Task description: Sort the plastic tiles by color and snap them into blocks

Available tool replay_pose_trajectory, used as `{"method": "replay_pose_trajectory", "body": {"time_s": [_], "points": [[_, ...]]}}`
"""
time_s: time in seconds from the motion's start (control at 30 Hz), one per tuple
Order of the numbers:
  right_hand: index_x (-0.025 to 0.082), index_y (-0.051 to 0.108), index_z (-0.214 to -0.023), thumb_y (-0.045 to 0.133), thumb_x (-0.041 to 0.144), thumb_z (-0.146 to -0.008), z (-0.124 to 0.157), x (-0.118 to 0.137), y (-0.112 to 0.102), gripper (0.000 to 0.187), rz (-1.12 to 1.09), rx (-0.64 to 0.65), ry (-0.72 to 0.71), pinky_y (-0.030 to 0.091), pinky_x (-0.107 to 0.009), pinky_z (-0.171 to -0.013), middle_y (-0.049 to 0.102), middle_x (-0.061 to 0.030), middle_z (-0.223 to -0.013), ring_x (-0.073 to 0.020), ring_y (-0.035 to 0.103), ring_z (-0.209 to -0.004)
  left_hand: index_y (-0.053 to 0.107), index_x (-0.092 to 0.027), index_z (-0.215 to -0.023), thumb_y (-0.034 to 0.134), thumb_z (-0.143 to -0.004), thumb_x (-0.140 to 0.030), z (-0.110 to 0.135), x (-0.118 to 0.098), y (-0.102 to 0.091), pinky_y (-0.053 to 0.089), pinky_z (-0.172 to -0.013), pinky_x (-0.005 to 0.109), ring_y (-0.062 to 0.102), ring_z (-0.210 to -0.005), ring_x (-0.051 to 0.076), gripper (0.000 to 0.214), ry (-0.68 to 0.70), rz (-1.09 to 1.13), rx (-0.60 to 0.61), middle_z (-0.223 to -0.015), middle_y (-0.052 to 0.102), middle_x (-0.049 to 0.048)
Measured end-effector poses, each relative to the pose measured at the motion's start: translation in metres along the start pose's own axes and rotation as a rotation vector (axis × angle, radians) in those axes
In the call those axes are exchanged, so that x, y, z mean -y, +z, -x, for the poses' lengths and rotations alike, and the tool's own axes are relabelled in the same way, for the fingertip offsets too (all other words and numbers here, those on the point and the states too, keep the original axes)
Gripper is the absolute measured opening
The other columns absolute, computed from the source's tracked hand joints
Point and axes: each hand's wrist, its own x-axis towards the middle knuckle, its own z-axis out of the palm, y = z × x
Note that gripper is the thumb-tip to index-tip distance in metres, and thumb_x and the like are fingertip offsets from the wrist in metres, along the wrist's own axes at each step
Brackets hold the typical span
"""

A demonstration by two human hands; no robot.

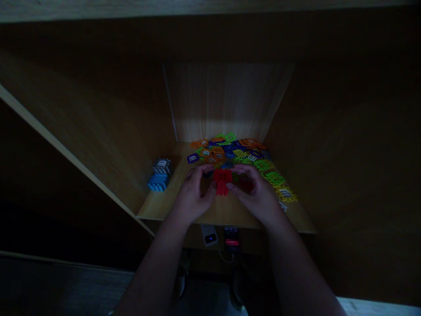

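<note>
I have a wooden shelf (176, 199) in front of me, and it is dark in here. A big messy pile of toothed plastic tiles (263, 165) lies at the far side and runs down the right. My left hand (194, 193) and my right hand (258, 193) are curled in toward each other. Each one pinches the red toothed block (222, 176) from its own side, thumb near and fingers far. On the left are two little boxes: a blue box (158, 182) and, just behind it, a gray box (162, 165) with a window. The red block is right in the middle, this side of the pile. It looks longest from near to far, wide at the far end and thinner near me. Neither hand is closer; both touch it.
</note>
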Motion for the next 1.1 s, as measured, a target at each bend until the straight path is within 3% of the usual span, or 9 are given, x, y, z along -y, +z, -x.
{"method": "replay_pose_trajectory", "body": {"time_s": [0.2,0.33,0.5,0.7,0.87,1.0,1.1], "points": [[0.029,0.064,-0.135,0.074,0.051,-0.099,0.0,-0.003,-0.011,0.044,0.124,-0.023,-0.002,0.057,-0.049,-0.11,0.074,-0.009,-0.139,-0.0295,0.071,-0.127,0.059,-0.022,-0.135,0.067,-0.097,-0.012,0.0,-0.001,-0.001,0.058,-0.114,0.052,0.071,-0.128,0.028,0.04,-0.003,0.0,0.0,-0.134,0.074,0.0114],[0.022,0.068,-0.133,0.068,0.053,-0.102,0.003,-0.008,-0.031,0.044,0.501,-0.098,0.002,0.056,-0.058,-0.107,0.075,-0.0176,-0.132,-0.0386,0.07,-0.124,0.059,-0.022,-0.135,0.066,-0.098,-0.012,0.001,-0.001,-0.002,0.057,-0.115,0.054,0.07,-0.128,0.029,0.039,-0.016,0.002,-0.011,-0.134,0.074,0.0116],[0.02,0.073,-0.13,0.077,0.056,-0.094,0.01,-0.019,-0.039,0.051,0.821,0.016,0.035,0.06,-0.059,-0.093,0.08,-0.0183,-0.11,-0.0421,0.074,-0.107,0.059,-0.023,-0.135,0.066,-0.096,-0.01,0.001,0.0,-0.003,0.056,-0.115,0.052,0.07,-0.128,0.028,0.042,-0.008,-0.007,-0.025,-0.134,0.074,0.0104],[0.026,0.077,-0.119,0.077,0.048,-0.094,0.008,-0.026,-0.03,0.034,0.798,0.004,0.062,0.06,-0.048,-0.079,0.082,-0.0136,-0.097,-0.036,0.076,-0.091,0.06,-0.022,-0.133,0.065,-0.098,-0.013,0.001,0.0,-0.003,0.057,-0.111,0.05,0.07,-0.124,0.028,0.037,0.002,-0.024,-0.057,-0.131,0.074,0.0107],[0.027,0.08,-0.105,0.063,0.051,-0.103,0.005,-0.021,-0.034,0.03,0.757,0.029,0.118,0.057,-0.043,-0.07,0.082,-0.0124,-0.09,-0.0326,0.077,-0.077,0.06,-0.022,-0.133,0.064,-0.099,-0.015,0.001,-0.001,-0.004,0.057,-0.11,0.049,0.07,-0.124,0.028,0.035,0.016,-0.043,-0.062,-0.129,0.074,0.0109],[0.022,0.08,-0.104,0.053,0.046,-0.107,0.004,-0.015,-0.04,0.037,0.821,-0.12,0.197,0.05,-0.04,-0.062,0.08,-0.0145,-0.081,-0.0299,0.073,-0.063,0.062,-0.022,-0.131,0.065,-0.1,-0.016,0.001,-0.002,-0.005,0.057,-0.107,0.047,0.07,-0.121,0.027,0.032,0.052,-0.071,-0.09,-0.127,0.073,0.01],[0.019,0.08,-0.113,0.052,0.047,-0.107,0.003,-0.008,-0.044,0.04,0.741,-0.296,0.225,0.052,-0.042,-0.066,0.083,-0.0165,-0.091,-0.0325,0.076,-0.071,0.062,-0.023,-0.131,0.066,-0.1,-0.015,0.002,-0.004,-0.006,0.057,-0.105,0.045,0.07,-0.119,0.026,0.032,0.086,-0.11,-0.126,-0.125,0.073,0.0089]]}}
